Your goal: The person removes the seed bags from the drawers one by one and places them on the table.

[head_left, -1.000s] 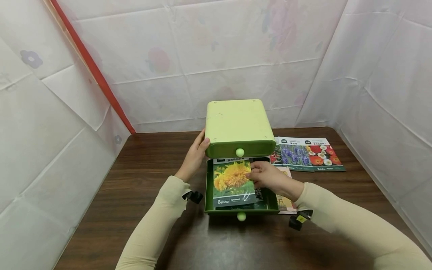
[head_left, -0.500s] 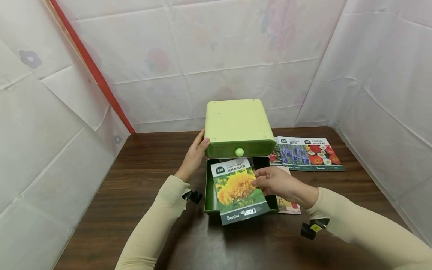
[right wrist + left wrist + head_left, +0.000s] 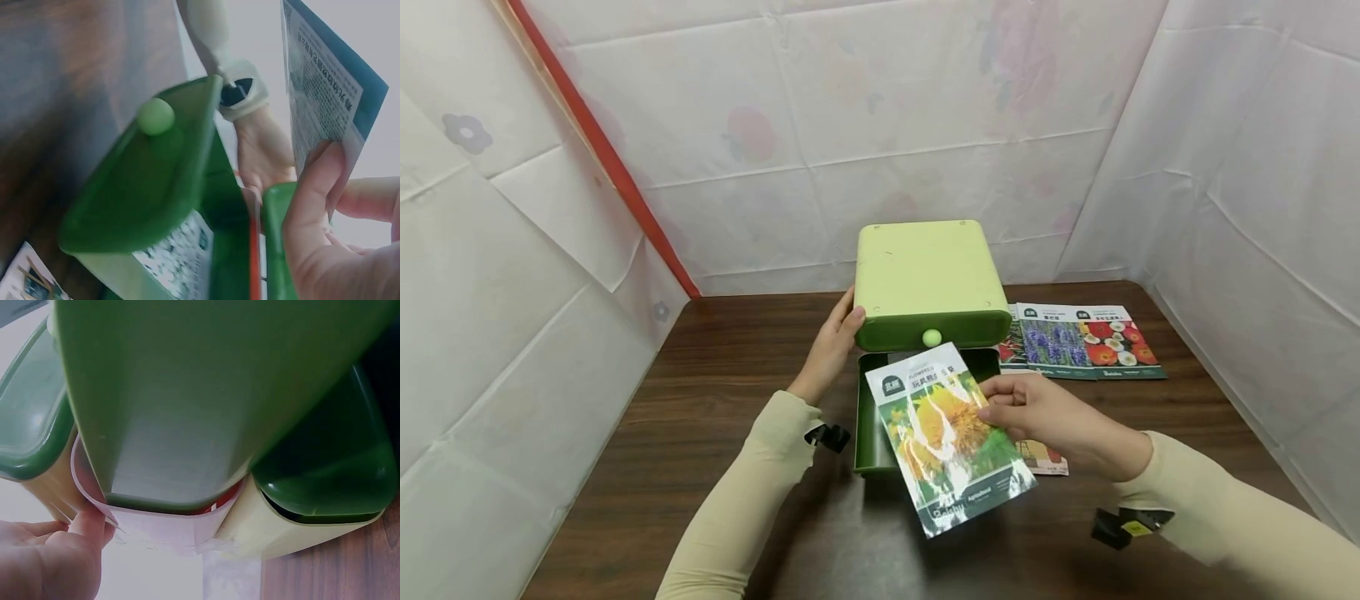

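My right hand (image 3: 1045, 412) pinches a sunflower seed packet (image 3: 943, 446) by its right edge, tilted above a pulled-out green drawer (image 3: 867, 433). The packet's printed back (image 3: 322, 87) shows in the right wrist view. My left hand (image 3: 833, 348) rests against the left side of the light green drawer cabinet (image 3: 928, 267), its thumb near the front edge. In the left wrist view, the drawer's underside (image 3: 169, 394) juts out between two other drawer fronts. Another seed packet (image 3: 178, 256) with white flowers lies inside the drawer.
Several flower seed packets (image 3: 1056, 342) lie overlapping on the brown wooden table (image 3: 722, 417), right of the cabinet. One more packet (image 3: 1045, 458) lies closer, partly hidden by my right hand. White sheeting (image 3: 850, 125) stands behind and on both sides.
My right hand has lifted the sunflower seed packet out of the drawer and drawn it toward me and rightward, turning it askew. The left hand stays against the cabinet.
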`<action>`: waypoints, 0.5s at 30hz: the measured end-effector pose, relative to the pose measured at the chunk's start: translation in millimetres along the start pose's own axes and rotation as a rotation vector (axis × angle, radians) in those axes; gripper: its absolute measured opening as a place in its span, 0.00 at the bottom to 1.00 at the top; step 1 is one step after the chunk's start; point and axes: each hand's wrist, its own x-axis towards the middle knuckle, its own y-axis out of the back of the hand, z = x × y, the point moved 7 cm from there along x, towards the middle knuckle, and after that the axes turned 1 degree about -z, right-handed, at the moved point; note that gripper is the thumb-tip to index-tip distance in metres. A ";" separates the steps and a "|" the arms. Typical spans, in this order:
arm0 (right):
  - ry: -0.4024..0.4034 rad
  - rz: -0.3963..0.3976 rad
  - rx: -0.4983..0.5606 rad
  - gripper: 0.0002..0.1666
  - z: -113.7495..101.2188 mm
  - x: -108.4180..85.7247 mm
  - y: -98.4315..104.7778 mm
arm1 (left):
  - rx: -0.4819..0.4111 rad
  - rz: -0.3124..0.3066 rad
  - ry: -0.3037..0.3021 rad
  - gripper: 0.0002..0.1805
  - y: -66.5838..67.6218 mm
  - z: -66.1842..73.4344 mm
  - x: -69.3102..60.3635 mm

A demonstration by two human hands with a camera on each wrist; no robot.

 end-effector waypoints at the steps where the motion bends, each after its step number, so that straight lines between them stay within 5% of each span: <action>1: 0.007 0.008 0.000 0.25 -2.1 -1.7 2.6 | -0.005 -0.003 0.000 0.36 -0.1 0.0 -0.3; 8: 0.083 0.117 0.003 0.27 -12.4 -16.9 29.1 | 0.006 -0.006 0.003 0.33 -0.6 -0.6 -1.6; 15: 0.203 0.217 0.114 0.16 -6.5 -32.1 66.8 | 0.001 -0.004 0.005 0.35 -2.4 -0.1 -1.7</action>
